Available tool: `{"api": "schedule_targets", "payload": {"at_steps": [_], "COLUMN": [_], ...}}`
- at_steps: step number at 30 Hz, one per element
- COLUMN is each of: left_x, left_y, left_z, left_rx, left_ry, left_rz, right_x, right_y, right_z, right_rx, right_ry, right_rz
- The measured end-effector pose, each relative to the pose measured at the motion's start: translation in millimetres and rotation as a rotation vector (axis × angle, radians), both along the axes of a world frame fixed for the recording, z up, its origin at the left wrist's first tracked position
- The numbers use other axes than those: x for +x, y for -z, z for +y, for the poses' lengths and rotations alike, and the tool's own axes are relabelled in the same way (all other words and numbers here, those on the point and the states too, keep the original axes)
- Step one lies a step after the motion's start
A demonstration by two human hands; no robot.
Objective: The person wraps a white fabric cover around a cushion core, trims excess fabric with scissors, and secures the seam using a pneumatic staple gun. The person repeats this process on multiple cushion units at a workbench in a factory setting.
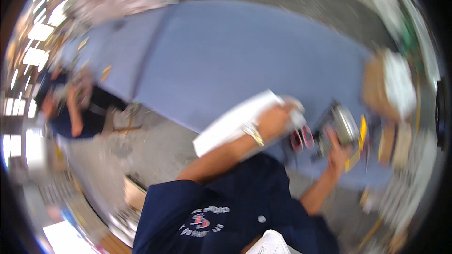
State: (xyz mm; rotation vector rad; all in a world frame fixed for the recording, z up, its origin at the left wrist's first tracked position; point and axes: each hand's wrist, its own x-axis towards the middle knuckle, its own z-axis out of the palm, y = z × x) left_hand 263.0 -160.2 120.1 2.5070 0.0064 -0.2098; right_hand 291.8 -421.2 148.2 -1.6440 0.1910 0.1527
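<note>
Right hand [337, 153] and silvery device [347, 123] both a blur, the grip between them unclear

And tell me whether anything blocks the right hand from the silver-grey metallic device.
Nothing visible does: the right hand overlaps the near side of the silver-grey metallic device in this view, though blur hides whether they touch. The two red rings sit to the device's left, toward the left hand, not between.
</note>
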Motion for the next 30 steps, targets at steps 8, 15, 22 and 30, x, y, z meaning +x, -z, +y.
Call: {"api": "schedule_targets", "payload": {"at_steps": [8,15,22,30], "left_x": [-1,-1,-3,-1], "left_y": [-11,-2,2,2], "left_z": [-1,1,2,7], "left_rx": [0.006,-0.013,0.006,-0.007], "left_ry": [0.068,0.071,0.086,0.116], "left_rz": [-0.189,-0.263,-0.289,-0.339], "right_x": [-26,-40,-42,-42], "right_y": [-65,10,12,27], "right_z": [35,43,50,57], "right_rx": [-0.024,-0.123,-0.002,-0.021], "right_ry": [-0.277,-0.311,-0.209,-0.268], "right_rz": [0.109,0.118,0.032,0.098]}}
